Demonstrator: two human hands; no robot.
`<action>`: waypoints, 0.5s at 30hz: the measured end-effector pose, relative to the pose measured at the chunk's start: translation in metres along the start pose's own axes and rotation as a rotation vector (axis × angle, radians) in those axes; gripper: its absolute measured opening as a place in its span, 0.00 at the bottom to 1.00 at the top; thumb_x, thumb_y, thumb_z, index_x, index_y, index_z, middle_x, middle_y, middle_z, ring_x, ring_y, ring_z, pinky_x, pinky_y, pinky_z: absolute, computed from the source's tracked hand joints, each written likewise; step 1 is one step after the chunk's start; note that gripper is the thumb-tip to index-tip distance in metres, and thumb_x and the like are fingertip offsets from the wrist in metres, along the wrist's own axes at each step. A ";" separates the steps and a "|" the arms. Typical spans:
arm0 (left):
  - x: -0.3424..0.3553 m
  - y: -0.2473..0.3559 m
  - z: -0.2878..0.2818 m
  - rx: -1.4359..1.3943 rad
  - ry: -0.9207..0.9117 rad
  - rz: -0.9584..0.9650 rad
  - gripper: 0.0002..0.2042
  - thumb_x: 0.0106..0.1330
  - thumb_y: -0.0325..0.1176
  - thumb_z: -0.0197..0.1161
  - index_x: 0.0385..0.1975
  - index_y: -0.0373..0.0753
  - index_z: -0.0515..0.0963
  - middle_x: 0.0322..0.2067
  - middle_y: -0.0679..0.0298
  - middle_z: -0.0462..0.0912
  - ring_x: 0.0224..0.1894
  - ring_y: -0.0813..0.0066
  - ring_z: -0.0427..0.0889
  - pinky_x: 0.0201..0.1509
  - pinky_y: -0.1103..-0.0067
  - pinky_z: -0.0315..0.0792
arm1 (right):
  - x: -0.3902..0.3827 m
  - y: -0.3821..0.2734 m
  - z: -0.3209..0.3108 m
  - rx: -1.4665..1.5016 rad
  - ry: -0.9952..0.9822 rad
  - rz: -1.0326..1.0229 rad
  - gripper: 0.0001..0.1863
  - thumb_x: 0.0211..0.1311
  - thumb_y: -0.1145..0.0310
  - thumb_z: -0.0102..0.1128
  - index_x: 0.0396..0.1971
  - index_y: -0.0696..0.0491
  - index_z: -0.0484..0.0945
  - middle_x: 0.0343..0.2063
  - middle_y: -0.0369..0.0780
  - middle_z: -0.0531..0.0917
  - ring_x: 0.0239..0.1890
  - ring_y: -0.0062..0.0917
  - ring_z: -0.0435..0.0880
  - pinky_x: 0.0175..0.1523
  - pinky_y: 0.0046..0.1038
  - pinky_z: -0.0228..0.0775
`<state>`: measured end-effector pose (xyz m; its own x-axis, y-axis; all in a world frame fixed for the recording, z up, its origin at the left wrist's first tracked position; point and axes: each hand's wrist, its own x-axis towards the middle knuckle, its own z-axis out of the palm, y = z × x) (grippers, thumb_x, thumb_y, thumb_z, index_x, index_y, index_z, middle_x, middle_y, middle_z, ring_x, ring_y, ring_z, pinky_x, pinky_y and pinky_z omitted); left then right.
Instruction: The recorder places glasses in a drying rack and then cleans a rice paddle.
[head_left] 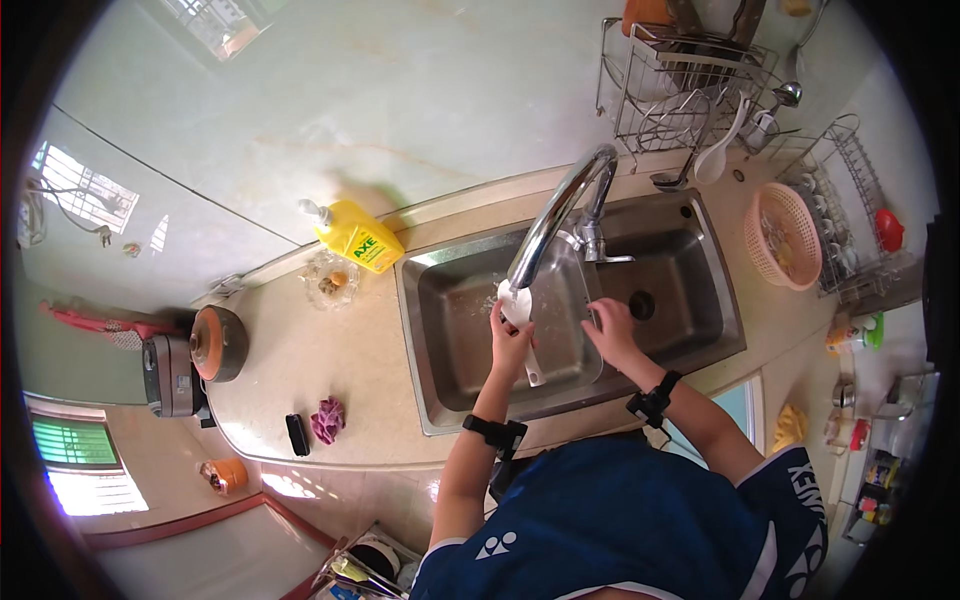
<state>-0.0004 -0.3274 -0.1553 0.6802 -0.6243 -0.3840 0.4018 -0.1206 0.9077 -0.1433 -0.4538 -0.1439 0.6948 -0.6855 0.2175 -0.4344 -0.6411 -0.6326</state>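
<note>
I stand at a steel sink (700, 300) under a curved chrome tap (560, 205) with a white nozzle (514, 300). My left hand (510, 345) is just below the nozzle, closed around a small white item whose handle (534, 374) sticks out downward. My right hand (612, 328) grips the right edge of a clear, see-through item (565, 300) held over the basin between both hands. What exactly the clear item is I cannot tell. Both wrists wear black bands.
A yellow soap bottle (358, 236) stands left of the sink. On the counter lie a purple cloth (327, 420), a black block (297, 434) and a cooker (190, 360). A wire dish rack (685, 85) and a pink basket (783, 235) sit to the right.
</note>
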 end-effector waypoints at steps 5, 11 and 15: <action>-0.003 -0.010 0.007 -0.311 0.004 -0.106 0.29 0.55 0.21 0.50 0.53 0.46 0.43 0.32 0.57 0.68 0.28 0.73 0.73 0.27 0.78 0.72 | -0.009 -0.058 0.024 1.129 -0.852 0.842 0.18 0.52 0.61 0.52 0.38 0.55 0.63 0.25 0.39 0.73 0.27 0.23 0.73 0.29 0.27 0.67; 0.001 -0.014 -0.003 -0.336 0.042 -0.165 0.29 0.56 0.23 0.49 0.53 0.49 0.41 0.34 0.55 0.67 0.33 0.69 0.73 0.31 0.75 0.73 | -0.010 -0.056 0.020 0.931 -0.911 0.663 0.11 0.57 0.65 0.41 0.36 0.55 0.65 0.16 0.34 0.69 0.13 0.17 0.67 0.17 0.19 0.59; 0.007 -0.011 -0.001 -0.248 0.126 -0.087 0.27 0.55 0.24 0.50 0.51 0.49 0.45 0.37 0.56 0.67 0.34 0.66 0.74 0.31 0.72 0.74 | -0.009 -0.053 0.007 0.909 -0.880 0.615 0.12 0.57 0.64 0.41 0.34 0.58 0.66 0.14 0.33 0.67 0.11 0.14 0.65 0.15 0.16 0.55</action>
<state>0.0006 -0.3293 -0.1678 0.7009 -0.5176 -0.4908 0.5894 0.0326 0.8072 -0.1221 -0.4111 -0.1175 0.8052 -0.1166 -0.5814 -0.5133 0.3539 -0.7819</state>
